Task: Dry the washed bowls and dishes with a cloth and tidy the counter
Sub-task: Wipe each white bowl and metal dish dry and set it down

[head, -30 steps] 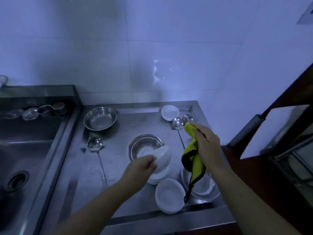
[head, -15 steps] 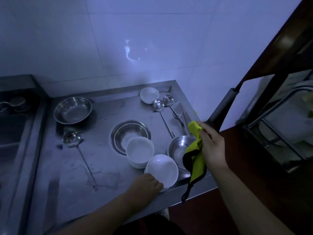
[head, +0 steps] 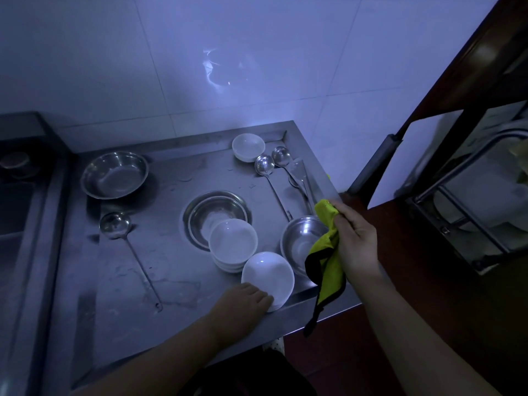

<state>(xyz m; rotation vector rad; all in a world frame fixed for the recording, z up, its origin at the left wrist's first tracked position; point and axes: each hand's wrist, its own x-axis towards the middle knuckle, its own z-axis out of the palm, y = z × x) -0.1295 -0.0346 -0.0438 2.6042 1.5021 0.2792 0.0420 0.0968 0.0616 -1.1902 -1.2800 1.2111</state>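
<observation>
Gripping the cloth [head: 325,261] in the right hand [head: 354,241], fingers curled round its top so the rest hangs over the counter [head: 120,284] edge; left hand [head: 243,301] laid on the near rim of the white dish [head: 268,277], fingers bent over it, hold not fully visible. Sitting at the front edge, that dish, touching a stack [head: 233,241] of white bowls just behind. Judging by this, partway through: stack perhaps dried, though wetness impossible to tell in the dim light. Left to do, seemingly: dish in hand, steel bowl [head: 297,241] under the cloth, 2 more steel bowls, 1 small white bowl [head: 248,146] at the back, 3 ladles scattered about.
</observation>
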